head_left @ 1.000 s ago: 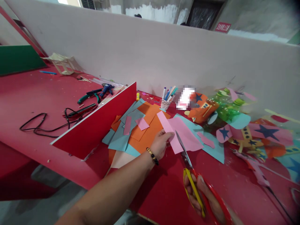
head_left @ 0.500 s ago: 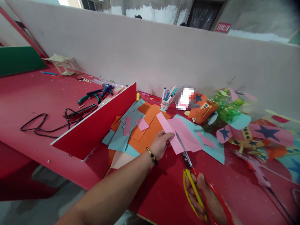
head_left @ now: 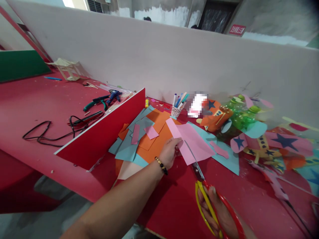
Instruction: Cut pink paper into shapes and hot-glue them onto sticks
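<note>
My left hand (head_left: 171,151), with a beaded bracelet at the wrist, pinches the left edge of a sheet of pink paper (head_left: 195,141) held just over the table. In my right hand (head_left: 211,209) are scissors (head_left: 198,172) with one yellow and one red handle. Their blades lie across the pink sheet, pointing up and left, with the tip close to my left fingertips. Orange paper (head_left: 147,152) and light blue paper (head_left: 127,146) lie in an overlapping pile left of my hand, with small pink scraps (head_left: 151,132) on top.
A red divider (head_left: 107,132) stands at the left, with pliers (head_left: 96,103) and a black cable (head_left: 47,132) beyond it. A cup of pens (head_left: 176,111) stands at the back. On the right are green plastic bottles (head_left: 245,116), paper-covered crafts (head_left: 284,141) and a pink glue gun (head_left: 271,179).
The scissor blades have come closer together along the pink paper, and their tip has shifted slightly left. My left hand has moved a little on the sheet's edge.
</note>
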`<state>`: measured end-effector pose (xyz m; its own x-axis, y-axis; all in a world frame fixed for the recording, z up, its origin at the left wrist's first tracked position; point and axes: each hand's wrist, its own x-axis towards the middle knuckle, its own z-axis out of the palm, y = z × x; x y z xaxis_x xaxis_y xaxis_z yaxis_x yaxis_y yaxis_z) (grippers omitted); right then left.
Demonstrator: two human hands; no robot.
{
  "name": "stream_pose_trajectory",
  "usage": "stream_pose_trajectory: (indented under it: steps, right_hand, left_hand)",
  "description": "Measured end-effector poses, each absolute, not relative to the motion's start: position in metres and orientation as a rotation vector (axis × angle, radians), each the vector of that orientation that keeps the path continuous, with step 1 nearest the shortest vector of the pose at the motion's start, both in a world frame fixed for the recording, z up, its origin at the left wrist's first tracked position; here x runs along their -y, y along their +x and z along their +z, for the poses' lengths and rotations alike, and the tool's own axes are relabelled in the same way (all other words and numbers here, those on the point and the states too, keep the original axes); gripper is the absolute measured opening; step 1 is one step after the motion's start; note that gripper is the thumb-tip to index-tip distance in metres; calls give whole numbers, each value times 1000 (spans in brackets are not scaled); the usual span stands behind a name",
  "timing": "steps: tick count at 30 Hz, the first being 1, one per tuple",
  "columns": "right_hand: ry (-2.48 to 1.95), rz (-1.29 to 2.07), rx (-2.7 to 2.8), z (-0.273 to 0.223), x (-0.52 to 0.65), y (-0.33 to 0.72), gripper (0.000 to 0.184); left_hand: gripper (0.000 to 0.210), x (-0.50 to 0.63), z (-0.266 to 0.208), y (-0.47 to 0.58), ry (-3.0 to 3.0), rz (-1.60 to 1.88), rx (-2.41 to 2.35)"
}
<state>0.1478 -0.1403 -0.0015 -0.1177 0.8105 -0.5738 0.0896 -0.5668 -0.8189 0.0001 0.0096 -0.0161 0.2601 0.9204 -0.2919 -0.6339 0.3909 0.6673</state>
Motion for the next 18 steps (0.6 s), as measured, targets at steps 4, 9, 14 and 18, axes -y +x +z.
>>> stream_pose_trajectory:
  steps: [4, 9, 14, 18]
  right_hand:
    - [-1576, 1777, 948, -3, 141, 150, 59]
    - [-1536, 1784, 914, -5, 137, 151, 57]
    - [-1529, 1763, 913, -6, 130, 148, 58]
    - [-1534, 1734, 937, -7, 128, 145, 62]
  left_hand:
    - [21, -12, -18, 0, 468, 1159, -742]
    - [15, -8, -14, 3, 515, 1177, -701]
    - [13, -5, -11, 3, 535, 1151, -650]
    - [14, -5, -10, 3, 518, 1165, -652]
